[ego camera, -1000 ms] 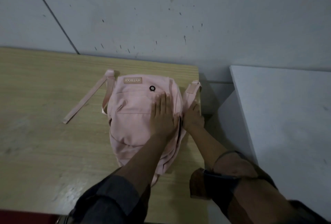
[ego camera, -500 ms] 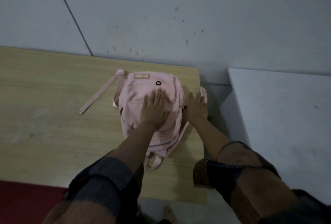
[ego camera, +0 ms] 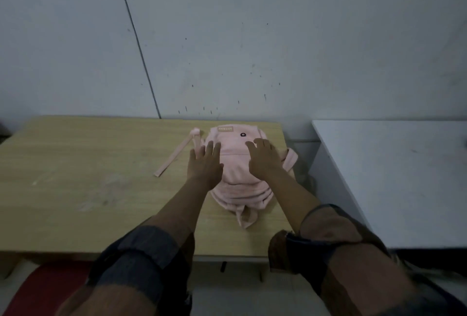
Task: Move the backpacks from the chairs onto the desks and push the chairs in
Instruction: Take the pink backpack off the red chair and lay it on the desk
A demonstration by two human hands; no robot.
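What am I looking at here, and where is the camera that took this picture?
There is no machine here: a person wears a wide-angle camera on the head, so you look forward and down along their own arms. The left hand and the right hand lie flat, fingers spread, on a pink backpack. Neither hand grips anything; they only rest on the fabric. The backpack lies on a wooden desk near its right end, close to the grey wall. One loose strap trails off to the left across the wood. To the right stands a white desk, apart from the wooden one. Something red shows low on the left, below the desk's front edge; I cannot tell what it is.
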